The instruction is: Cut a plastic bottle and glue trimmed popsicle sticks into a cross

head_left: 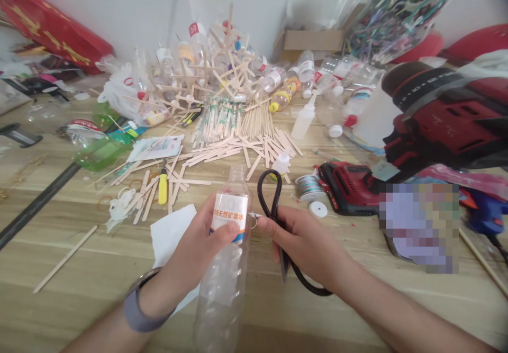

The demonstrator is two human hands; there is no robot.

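Note:
My left hand [216, 226] is closed around the upper part of a clear plastic water bottle [224, 295], its thumb lying on the white label [230, 215] with orange lettering. The bottle has no cap and tilts towards me. Just right of it, my right hand [296, 236] grips a pair of scissors [271, 194] by their black looped handles, and the blades point down towards the table. The right thumb and finger are close to the label's edge, where a small pale curl shows; whether they pinch it is too blurred to tell. A white paper sheet [170, 234] lies under my left forearm.
Wooden craft sticks [216, 152] are scattered ahead, with a yellow-handled screwdriver [162, 188] among them. A red cordless power tool [448, 115] stands at right, beside a wire spool [308, 186]. Plastic bottles [305, 67] crowd the back; a green bottle [101, 152] lies left.

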